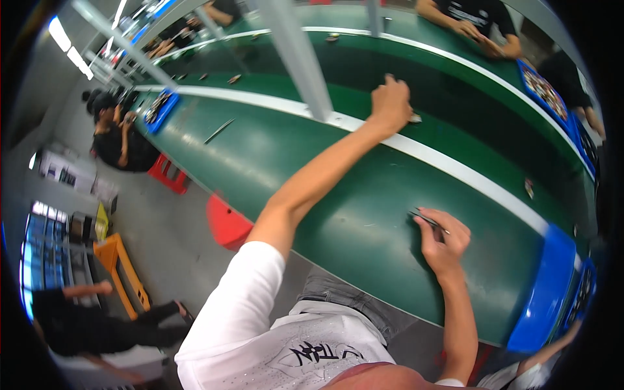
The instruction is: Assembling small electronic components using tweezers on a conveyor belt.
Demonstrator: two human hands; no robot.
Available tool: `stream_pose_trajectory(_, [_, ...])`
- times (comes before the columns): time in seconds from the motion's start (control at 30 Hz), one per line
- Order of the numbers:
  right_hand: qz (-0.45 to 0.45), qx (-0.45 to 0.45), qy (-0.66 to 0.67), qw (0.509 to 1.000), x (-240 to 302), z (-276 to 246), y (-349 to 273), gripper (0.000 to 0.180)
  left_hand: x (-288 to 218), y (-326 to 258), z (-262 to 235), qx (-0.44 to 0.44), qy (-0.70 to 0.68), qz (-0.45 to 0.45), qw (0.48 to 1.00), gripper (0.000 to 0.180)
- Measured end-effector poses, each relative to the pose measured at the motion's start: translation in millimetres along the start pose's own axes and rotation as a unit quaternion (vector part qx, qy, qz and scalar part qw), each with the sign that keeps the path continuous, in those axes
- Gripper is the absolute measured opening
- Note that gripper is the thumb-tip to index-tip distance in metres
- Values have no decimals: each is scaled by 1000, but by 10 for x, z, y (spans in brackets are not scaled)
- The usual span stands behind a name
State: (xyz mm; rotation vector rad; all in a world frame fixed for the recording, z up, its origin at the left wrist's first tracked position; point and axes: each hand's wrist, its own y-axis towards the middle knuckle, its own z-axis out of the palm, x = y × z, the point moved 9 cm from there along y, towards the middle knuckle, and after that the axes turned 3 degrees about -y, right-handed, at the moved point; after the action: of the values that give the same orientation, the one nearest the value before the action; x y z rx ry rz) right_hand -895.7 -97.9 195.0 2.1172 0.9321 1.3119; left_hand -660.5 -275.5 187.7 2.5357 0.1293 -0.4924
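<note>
My left hand (pixel 391 107) reaches out over the green conveyor belt (pixel 455 140), just past its white rail. Its fingers are curled, and what they may hold is hidden. Right beside that hand a small pale part (pixel 416 119) shows; I cannot tell whether the hand touches it. Above the green worktop (pixel 351 195), my right hand (pixel 448 240) is closed round a pair of dark tweezers (pixel 434 221), whose tips point up and to the left.
A grey post (pixel 302 65) rises from the rail left of my left hand. Blue trays hold parts at the far left (pixel 161 110) and far right (pixel 546 91). A blue bin (pixel 543 292) stands at the right end. A thin pen-like tool (pixel 220 131) lies leftward. Co-workers sit around.
</note>
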Motion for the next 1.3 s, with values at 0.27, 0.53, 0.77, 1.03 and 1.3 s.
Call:
stream_pose_trajectory(0.27, [-71,14,36,997,-53,134,-65,13,-904,262,506,221,-237,103,940,22])
stream_pose_trajectory(0.53, [-61,-13,18,998,-110,-9,-115,15,-2390,135,1490,391,-322,116,855,28])
stream_pose_trajectory(0.77, [-65,-12,23,998,-111,26,-82,15,-2886,84,1863,273,-171,251,913,32])
stream_pose_trajectory(1.03, [-61,-6,3,998,-146,-11,-117,16,-2966,44,1939,303,-170,195,917,26])
stream_pose_trajectory(1.3, [-71,13,-2,997,-80,-28,-64,16,-2599,46,1844,338,-298,135,882,26])
